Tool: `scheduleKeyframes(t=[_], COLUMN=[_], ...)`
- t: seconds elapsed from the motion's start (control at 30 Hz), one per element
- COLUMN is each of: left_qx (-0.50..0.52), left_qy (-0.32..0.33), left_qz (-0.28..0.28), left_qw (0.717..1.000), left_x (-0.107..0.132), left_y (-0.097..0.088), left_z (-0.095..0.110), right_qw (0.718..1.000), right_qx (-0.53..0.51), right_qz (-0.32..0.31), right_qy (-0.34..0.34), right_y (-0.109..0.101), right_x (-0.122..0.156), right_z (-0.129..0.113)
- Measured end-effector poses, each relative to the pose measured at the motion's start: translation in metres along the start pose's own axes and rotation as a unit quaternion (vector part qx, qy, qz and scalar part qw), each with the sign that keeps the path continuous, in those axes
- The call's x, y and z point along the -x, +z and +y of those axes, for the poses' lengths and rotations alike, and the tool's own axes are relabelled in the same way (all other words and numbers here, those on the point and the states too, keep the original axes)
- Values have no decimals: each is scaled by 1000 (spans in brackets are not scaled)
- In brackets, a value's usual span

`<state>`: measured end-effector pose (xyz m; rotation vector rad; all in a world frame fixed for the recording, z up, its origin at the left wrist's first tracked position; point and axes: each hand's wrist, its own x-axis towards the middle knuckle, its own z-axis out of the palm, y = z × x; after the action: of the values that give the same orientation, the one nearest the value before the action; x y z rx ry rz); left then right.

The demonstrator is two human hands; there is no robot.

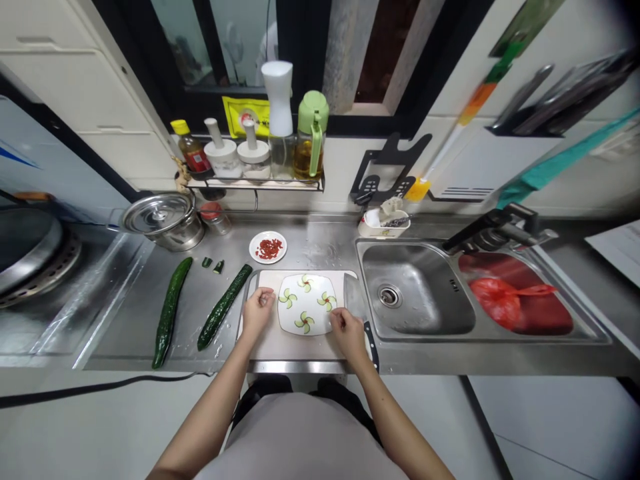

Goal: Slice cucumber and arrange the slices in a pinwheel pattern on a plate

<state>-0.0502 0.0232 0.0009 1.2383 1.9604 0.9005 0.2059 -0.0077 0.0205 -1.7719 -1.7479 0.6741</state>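
A white plate with several pinwheel patterns of curved green slices lies on a cutting board. Some pinwheels have small red bits at the middle. My left hand hovers at the plate's left edge, fingers loosely bent and slightly apart, with nothing visible in them. At the right edge is my right hand, thumb and fingertips pinched together near a pinwheel; whatever they may hold is too small to make out. Behind the board stands a small dish of chopped red pieces. A knife rests partly hidden beside my right wrist.
Left of the board lie a whole cucumber, a cut cucumber and small cucumber ends. A lidded steel pot stands behind them. To the right is a sink with a red bag. Bottles line a shelf.
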Motion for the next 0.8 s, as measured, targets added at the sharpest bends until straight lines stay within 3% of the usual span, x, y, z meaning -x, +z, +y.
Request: scheduleKeyframes(t=[0.33, 0.53, 0.8], left_qx=[25, -7, -134], left_qy=[10, -32, -56], left_qz=[57, 99, 77], left_qw=[998, 995, 986], left_x=[-41, -86, -140], left_y=[-5, -2, 4], left_z=[13, 24, 35], right_qw=[1000, 999, 998], right_qx=[-7, -33, -43], right_qz=[-3, -9, -9], right_qy=[-27, -37, -41], right_y=[1, 7, 5], right_x=[-7, -10, -17], right_z=[-3, -11, -13])
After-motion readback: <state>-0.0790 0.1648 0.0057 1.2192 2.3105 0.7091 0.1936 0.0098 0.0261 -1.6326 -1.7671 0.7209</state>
